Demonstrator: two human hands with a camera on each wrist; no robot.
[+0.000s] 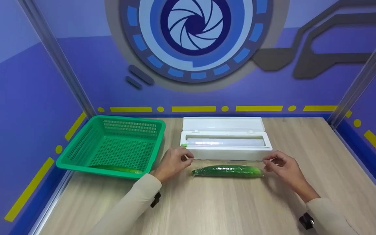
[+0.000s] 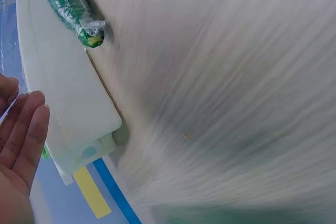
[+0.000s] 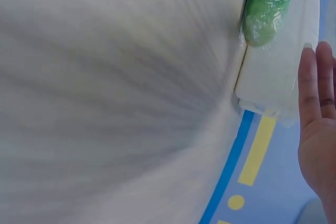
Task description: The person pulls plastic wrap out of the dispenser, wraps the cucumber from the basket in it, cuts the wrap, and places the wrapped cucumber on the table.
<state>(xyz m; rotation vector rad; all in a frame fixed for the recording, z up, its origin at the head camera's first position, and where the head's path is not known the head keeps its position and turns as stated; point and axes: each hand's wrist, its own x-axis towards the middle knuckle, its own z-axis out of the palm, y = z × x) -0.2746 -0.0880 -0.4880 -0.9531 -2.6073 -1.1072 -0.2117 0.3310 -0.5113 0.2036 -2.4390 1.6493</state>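
A cucumber (image 1: pixel 227 171) wrapped in clear plastic film lies crosswise on the table between the hands. Behind it stands a white cling film dispenser (image 1: pixel 227 154) with its lid raised and a roll (image 1: pixel 225 142) inside. My left hand (image 1: pixel 175 162) is at the dispenser's front left corner, thumb and forefinger pinching the edge of thin cling film (image 2: pixel 22 96). At the front right corner, my right hand (image 1: pixel 284 167) pinches the film's other end between thumb and forefinger. The sheet is nearly invisible in the head view. Right thumb contact is hidden in the right wrist view.
A green plastic basket (image 1: pixel 159 143) stands on the left, with a long green vegetable (image 1: pixel 117 168) along its near side. A small green slider (image 1: pixel 184 145) sits on the dispenser's left end. Blue panel walls (image 1: pixel 86 81) border the wooden table (image 1: pixel 207 205).
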